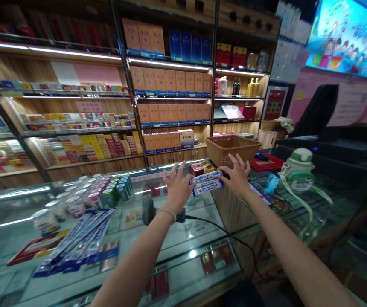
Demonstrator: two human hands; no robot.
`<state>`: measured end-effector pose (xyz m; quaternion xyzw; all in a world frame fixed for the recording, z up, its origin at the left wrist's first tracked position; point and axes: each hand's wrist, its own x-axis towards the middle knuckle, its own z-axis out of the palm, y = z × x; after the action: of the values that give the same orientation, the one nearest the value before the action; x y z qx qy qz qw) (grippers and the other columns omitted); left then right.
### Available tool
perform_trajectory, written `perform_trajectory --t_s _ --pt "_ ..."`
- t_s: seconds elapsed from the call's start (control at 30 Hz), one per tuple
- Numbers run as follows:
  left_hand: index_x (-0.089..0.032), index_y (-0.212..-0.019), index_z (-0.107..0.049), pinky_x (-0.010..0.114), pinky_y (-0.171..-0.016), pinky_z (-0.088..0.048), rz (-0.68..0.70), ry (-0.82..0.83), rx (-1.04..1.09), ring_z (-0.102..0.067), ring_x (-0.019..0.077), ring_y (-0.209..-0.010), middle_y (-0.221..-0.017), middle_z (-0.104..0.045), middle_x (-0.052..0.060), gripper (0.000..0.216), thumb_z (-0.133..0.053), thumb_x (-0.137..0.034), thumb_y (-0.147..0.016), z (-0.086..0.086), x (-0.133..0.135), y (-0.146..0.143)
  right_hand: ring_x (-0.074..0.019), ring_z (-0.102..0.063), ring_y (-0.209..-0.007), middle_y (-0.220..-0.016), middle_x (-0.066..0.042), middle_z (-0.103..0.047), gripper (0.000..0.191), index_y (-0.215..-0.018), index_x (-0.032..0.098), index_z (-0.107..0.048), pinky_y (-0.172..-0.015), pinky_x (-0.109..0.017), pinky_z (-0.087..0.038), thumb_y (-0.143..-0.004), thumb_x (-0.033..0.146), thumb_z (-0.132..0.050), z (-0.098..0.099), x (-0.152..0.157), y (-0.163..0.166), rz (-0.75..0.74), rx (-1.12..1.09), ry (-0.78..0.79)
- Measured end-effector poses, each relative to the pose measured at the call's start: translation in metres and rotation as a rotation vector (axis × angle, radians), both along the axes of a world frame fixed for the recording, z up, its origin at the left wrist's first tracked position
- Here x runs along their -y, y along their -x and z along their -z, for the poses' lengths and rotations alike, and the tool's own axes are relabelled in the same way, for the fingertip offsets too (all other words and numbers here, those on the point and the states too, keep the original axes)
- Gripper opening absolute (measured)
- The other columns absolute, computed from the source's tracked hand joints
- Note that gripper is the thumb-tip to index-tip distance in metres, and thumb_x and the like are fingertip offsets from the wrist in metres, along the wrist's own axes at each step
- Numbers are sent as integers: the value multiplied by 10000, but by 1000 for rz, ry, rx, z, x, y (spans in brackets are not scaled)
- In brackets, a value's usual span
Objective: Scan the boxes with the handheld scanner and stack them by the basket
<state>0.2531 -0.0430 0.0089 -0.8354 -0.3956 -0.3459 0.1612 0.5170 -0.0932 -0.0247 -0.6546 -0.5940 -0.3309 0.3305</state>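
Note:
Both my hands reach forward over a glass counter (199, 238). Between them I hold two long blue-and-white packets (206, 182), one above the other. My left hand (177, 186) grips their left ends with its fingers spread upward. My right hand (237, 174) holds their right ends, fingers raised and apart. A red box (202, 166) lies just behind the packets, in front of a woven brown basket (233, 148).
Several more long blue packets (77, 243) lie fanned on the glass at left, behind them small jars and cans (87, 196). A barcode scanner (148, 209) with a cable sits below my left wrist. A green-and-white bottle (298, 169) stands right, and stocked shelves (170, 85) fill the back.

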Motion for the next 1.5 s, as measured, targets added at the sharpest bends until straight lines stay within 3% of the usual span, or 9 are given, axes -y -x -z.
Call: perform_trajectory --t_s 0.3,0.67,1.03,1.37,1.5 --pt "-290 -972 -790 728 -1219 -130 -29 62 -150 -325 370 -1506 -1607 -456 57 150 -717 -279 -841 20 0 -21 -355 -225 -1518 -1626 -77 -386 192 -1043 317 -753 -1204 -687 -47 -860 372 -734 23 0 -3 22 115 89" --pt "-268 -982 -811 749 -1232 -87 29 66 -274 -364 382 -1486 -1578 -501 69 268 -626 -160 -820 40 -1 -35 -352 -251 -1521 -1629 -78 -409 221 -1038 286 -741 -1217 -676 -43 -823 258 -702 47 1 0 43 147 171" --pt "-254 -965 -814 765 -1224 -106 45 81 -292 -369 389 -1483 -1565 -517 74 270 -605 -167 -819 41 0 -34 -356 -259 -1515 -1612 -79 -436 241 -1045 280 -740 -1217 -678 -19 -818 242 -669 54 -2 -1 35 146 217" --pt "-268 -1127 -757 746 -1230 -104 28 87 -258 -382 374 -1471 -1581 -488 96 351 -679 -202 -791 42 -1 -30 -341 -278 -1502 -1606 -97 -438 356 -1184 278 -710 -1223 -669 -32 -835 249 -649 56 2 0 16 152 213" --pt "-289 -1103 -745 749 -1220 -126 49 94 -249 -385 366 -1474 -1570 -500 91 326 -670 -175 -807 41 3 -27 -320 -252 -1524 -1627 -95 -412 342 -1191 282 -704 -1236 -639 -8 -853 282 -652 54 9 4 -29 166 193"
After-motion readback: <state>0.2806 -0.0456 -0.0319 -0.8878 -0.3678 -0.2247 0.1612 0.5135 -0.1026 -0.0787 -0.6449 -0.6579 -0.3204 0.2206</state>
